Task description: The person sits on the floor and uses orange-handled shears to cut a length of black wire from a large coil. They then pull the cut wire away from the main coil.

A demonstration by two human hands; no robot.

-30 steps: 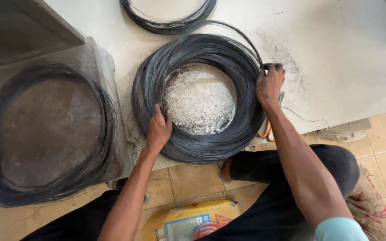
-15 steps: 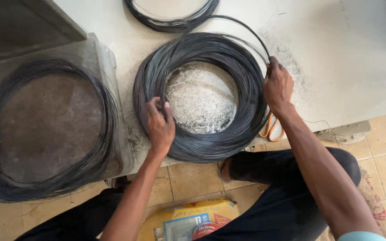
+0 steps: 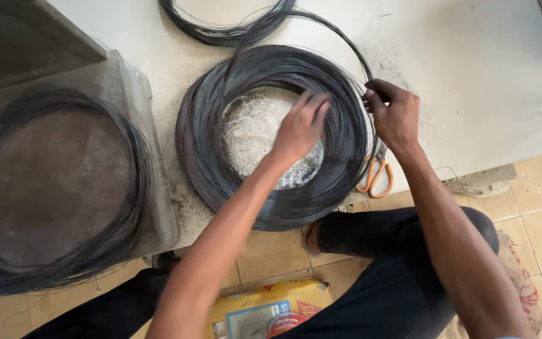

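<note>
left hand (image 3: 299,129): open grip, fingers flat inside dark wire coil (image 3: 221,157) | right hand (image 3: 395,116): grip pinching a wire strand (image 3: 340,34) | orange scissors (image 3: 376,176) beside, on surface (image 3: 472,75)

Scissors (image 3: 376,176) blades hidden under right hand (image 3: 396,116) (handles show); top coil (image 3: 227,25) cut off.

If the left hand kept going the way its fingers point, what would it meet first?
The left hand points up and right across the open middle of the wire coil. Going on, it would probably meet the coil's far inner side first, though its height above the wire is unclear.
</note>
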